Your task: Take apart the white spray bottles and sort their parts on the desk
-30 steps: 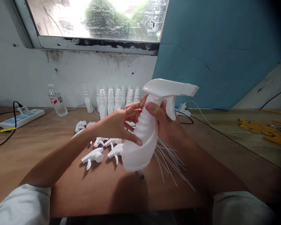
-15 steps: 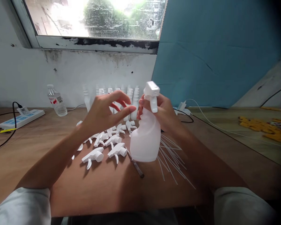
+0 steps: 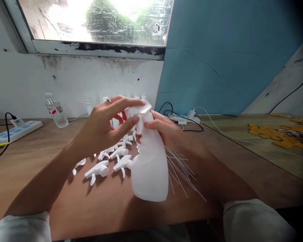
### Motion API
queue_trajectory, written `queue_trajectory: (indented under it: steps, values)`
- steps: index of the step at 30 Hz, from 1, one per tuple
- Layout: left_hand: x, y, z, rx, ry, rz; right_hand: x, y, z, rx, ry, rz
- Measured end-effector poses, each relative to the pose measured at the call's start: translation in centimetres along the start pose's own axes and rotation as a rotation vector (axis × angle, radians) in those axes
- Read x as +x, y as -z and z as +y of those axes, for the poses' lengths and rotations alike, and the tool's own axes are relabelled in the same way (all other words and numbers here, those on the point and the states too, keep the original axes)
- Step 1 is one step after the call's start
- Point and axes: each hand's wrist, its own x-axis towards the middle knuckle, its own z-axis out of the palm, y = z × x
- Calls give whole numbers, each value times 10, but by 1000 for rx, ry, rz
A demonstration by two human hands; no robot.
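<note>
A translucent white spray bottle (image 3: 150, 168) is held up over the table, its base tilted toward me. My right hand (image 3: 164, 126) wraps round its neck from the right. On top sits a white trigger spray head (image 3: 140, 109). My left hand (image 3: 108, 117), with a ring on one finger, grips that spray head between thumb and fingers. Below my left hand lie several loose trigger spray heads (image 3: 97, 170) on the table. Thin white dip tubes (image 3: 183, 174) are fanned out to the right of the bottle.
Several white bottles (image 3: 88, 102) stand by the wall, mostly hidden behind my left hand. A clear water bottle (image 3: 57, 112) is at the back left near a power strip (image 3: 17, 131). Cables and another power strip (image 3: 184, 118) lie at the back right, beyond them yellow pieces (image 3: 280, 136).
My left hand has moved right and closed on the spray head. The bottle has come lower and nearer, its base tilting toward me, with my right hand still round its neck.
</note>
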Motion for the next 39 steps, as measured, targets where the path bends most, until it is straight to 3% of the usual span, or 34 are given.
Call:
queue_trajectory:
  steps: [5, 9, 16, 25, 31, 39]
  values:
    - [5, 7, -5, -190, 76, -47, 2, -2, -2, 280, -54, -105]
    - [6, 9, -6, -221, 87, 21, 3, -16, 7, 381, 27, -154]
    - [2, 19, -6, -205, 108, -36, 6, -29, 28, 348, 145, -213]
    - [0, 31, -5, -246, 110, -81, 10, -28, 25, 183, 148, -247]
    - [1, 30, -6, -228, 87, -77, 14, -24, 28, 204, 121, -337]
    - [-1, 30, -5, -186, 26, -92, 13, -34, 52, 322, 201, -236]
